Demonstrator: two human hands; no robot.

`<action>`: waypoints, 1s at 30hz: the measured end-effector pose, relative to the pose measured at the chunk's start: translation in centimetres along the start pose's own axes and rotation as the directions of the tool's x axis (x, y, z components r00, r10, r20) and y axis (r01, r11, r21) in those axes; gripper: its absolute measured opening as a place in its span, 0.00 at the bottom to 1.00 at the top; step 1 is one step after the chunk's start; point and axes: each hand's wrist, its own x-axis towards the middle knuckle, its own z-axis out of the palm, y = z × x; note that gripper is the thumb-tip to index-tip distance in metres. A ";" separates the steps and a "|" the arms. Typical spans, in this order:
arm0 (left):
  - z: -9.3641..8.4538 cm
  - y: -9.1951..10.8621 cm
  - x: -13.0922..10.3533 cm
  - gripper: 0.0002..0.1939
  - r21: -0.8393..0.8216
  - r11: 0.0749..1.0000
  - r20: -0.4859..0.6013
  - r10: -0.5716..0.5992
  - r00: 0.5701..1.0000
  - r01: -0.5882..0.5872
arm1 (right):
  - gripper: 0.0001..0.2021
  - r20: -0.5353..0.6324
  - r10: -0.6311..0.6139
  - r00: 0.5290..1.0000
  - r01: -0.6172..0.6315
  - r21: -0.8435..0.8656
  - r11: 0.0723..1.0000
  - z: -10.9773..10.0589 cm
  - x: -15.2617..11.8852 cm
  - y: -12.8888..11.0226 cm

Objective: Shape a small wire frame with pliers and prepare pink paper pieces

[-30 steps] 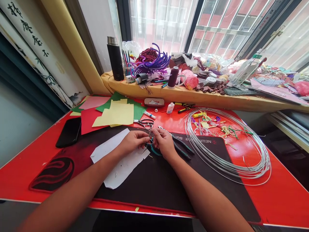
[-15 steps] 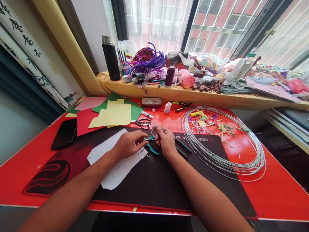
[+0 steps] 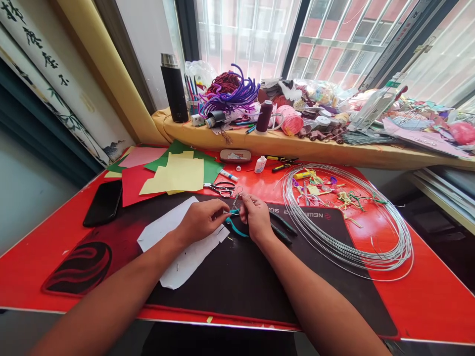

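A thin twisted wire piece [image 3: 236, 198] with a small loop at its top stands up between my hands. My right hand [image 3: 255, 216] pinches it from the right side. My left hand [image 3: 203, 217] has its thumb and fingertips closed on the wire's lower end, just left of the right hand. Beneath the hands lie pliers with teal handles [image 3: 237, 228], partly hidden by my fingers. Dark-handled pliers [image 3: 280, 230] rest beside my right hand. White cut paper [image 3: 181, 269] lies under my left wrist on the black mat [image 3: 237, 287].
A large coil of silvery wire [image 3: 393, 247] lies at the right, around coloured scraps [image 3: 315, 190]. Scissors [image 3: 221, 189], glue bottle [image 3: 260, 164], coloured paper [image 3: 178, 173] and a black phone [image 3: 103, 202] lie behind and left. Craft supplies crowd the sill [image 3: 208, 136].
The view has shifted slightly, so the scene sits a little further right. My left fingertips have moved slightly at the wire; my right hand keeps its pinch.
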 end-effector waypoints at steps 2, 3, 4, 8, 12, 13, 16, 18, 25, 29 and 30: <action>0.0 0.0 0.0 0.07 0.009 1.000 0.007 -0.004 1.000 0.004 | 0.22 0.001 0.002 1.000 -0.002 0.002 1.000 0.1 0.0 0.0; 0.0 0.0 0.0 0.08 0.014 1.000 0.013 -0.008 1.000 0.008 | 0.22 0.002 0.003 1.000 -0.003 0.002 1.000 0.1 -0.1 -0.1; 0.0 0.0 0.0 0.08 0.018 1.000 0.019 -0.013 1.000 0.013 | 0.22 0.002 0.004 1.000 -0.004 0.002 1.000 0.1 -0.1 -0.1; 0.1 0.0 0.1 0.08 0.017 0.999 0.032 -0.031 0.999 0.030 | 0.22 -0.001 0.010 1.000 -0.010 -0.004 1.000 0.2 -0.1 -0.2; 0.1 0.0 0.0 0.08 0.019 0.999 0.029 -0.042 0.999 0.041 | 0.22 -0.004 0.019 1.000 -0.019 0.007 1.000 0.2 -0.2 -0.3; 0.1 0.0 0.0 0.08 0.018 0.999 0.028 -0.041 0.999 0.041 | 0.22 -0.004 0.022 1.000 -0.022 0.013 1.000 0.2 -0.2 -0.3; 0.2 0.0 0.0 0.07 0.013 0.999 0.028 -0.041 0.999 0.040 | 0.22 -0.004 0.027 1.000 -0.027 0.027 0.999 0.2 -0.2 -0.2; 0.2 0.0 0.0 0.07 0.013 0.999 0.028 -0.041 0.999 0.041 | 0.22 -0.002 0.029 1.000 -0.029 0.034 0.999 0.2 -0.1 -0.2; 0.2 -0.3 0.0 0.09 0.003 0.999 0.026 -0.054 0.998 0.054 | 0.22 -0.017 0.039 0.999 -0.039 0.030 0.999 0.1 -0.1 -0.2; 0.3 -0.4 0.0 0.09 -0.019 0.997 0.026 -0.068 0.997 0.068 | 0.22 -0.026 0.045 0.999 -0.044 0.036 0.998 0.1 -0.1 -0.2; 0.3 -0.4 -0.1 0.09 -0.020 0.997 0.026 -0.069 0.997 0.069 | 0.22 -0.026 0.046 0.999 -0.045 0.038 0.998 0.1 -0.1 -0.2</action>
